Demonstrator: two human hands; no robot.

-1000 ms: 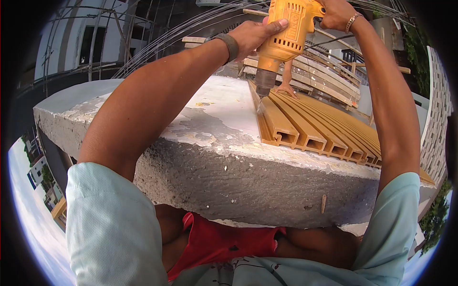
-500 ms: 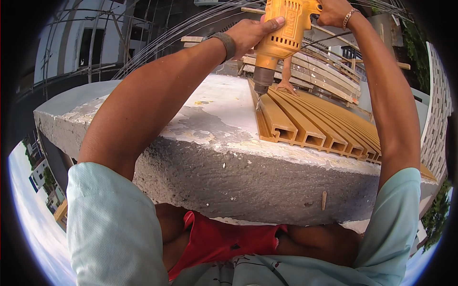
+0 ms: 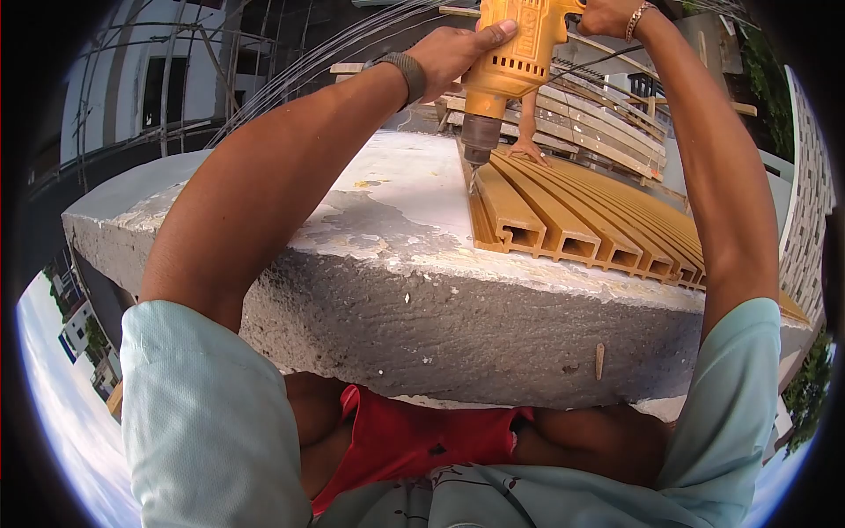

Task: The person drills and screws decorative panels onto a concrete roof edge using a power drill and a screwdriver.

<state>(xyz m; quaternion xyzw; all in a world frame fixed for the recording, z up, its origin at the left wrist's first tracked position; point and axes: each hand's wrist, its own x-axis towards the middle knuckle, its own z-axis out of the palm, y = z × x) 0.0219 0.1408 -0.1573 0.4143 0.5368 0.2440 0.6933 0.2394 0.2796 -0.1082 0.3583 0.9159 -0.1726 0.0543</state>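
A yellow power drill (image 3: 510, 66) points downward between my hands at the top of the head view. My left hand (image 3: 458, 55) wraps round the side of its body, thumb across the front. Up at the handle, my right hand (image 3: 607, 16) is closed on the grip, partly cut off by the frame's upper edge. Below the dark chuck (image 3: 481, 134), the drill bit (image 3: 473, 180) meets the left edge strip of a tan fluted panel (image 3: 550, 207). That panel lies on a concrete slab (image 3: 387, 220), its hollow ribs showing at the near end.
Another person's hand (image 3: 528, 151) presses flat on the panel's far end. Stacked wooden planks (image 3: 581, 132) lie beyond the slab. Bundled wires (image 3: 326, 62) cross the upper left, near scaffold poles (image 3: 167, 88). The slab's rough front edge (image 3: 440, 326) is right before my legs.
The view has shifted slightly. The drill sits a little higher and further left in it, its bit still at the panel's edge strip. Both hands keep their hold.
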